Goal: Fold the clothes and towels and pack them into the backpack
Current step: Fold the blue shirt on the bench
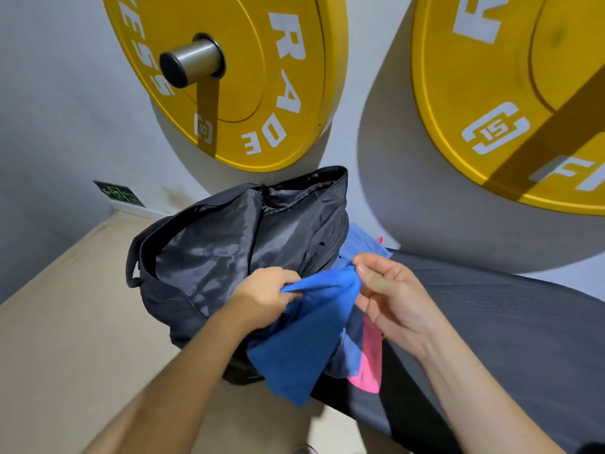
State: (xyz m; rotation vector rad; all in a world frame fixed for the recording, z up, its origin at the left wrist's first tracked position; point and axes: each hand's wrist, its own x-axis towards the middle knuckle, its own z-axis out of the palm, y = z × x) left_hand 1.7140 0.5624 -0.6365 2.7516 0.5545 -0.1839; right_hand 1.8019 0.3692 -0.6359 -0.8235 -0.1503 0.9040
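Observation:
A black backpack point(235, 244) stands open at the end of a dark bench, its shiny grey lining showing. In front of it hangs a bright blue towel point(304, 342). My left hand point(265, 296) grips the towel's upper left edge, fingers curled into the cloth. My right hand point(389, 290) pinches the towel's upper right corner between thumb and fingers. A pink cloth point(370, 358) and a lighter blue garment point(363, 240) lie on the bench beside and behind the towel, partly hidden by it.
The dark padded bench point(507, 322) runs to the right. Two yellow weight plates point(248, 80) point(510, 93) hang on wall pegs just above the backpack. Beige floor point(65, 322) lies to the left and below.

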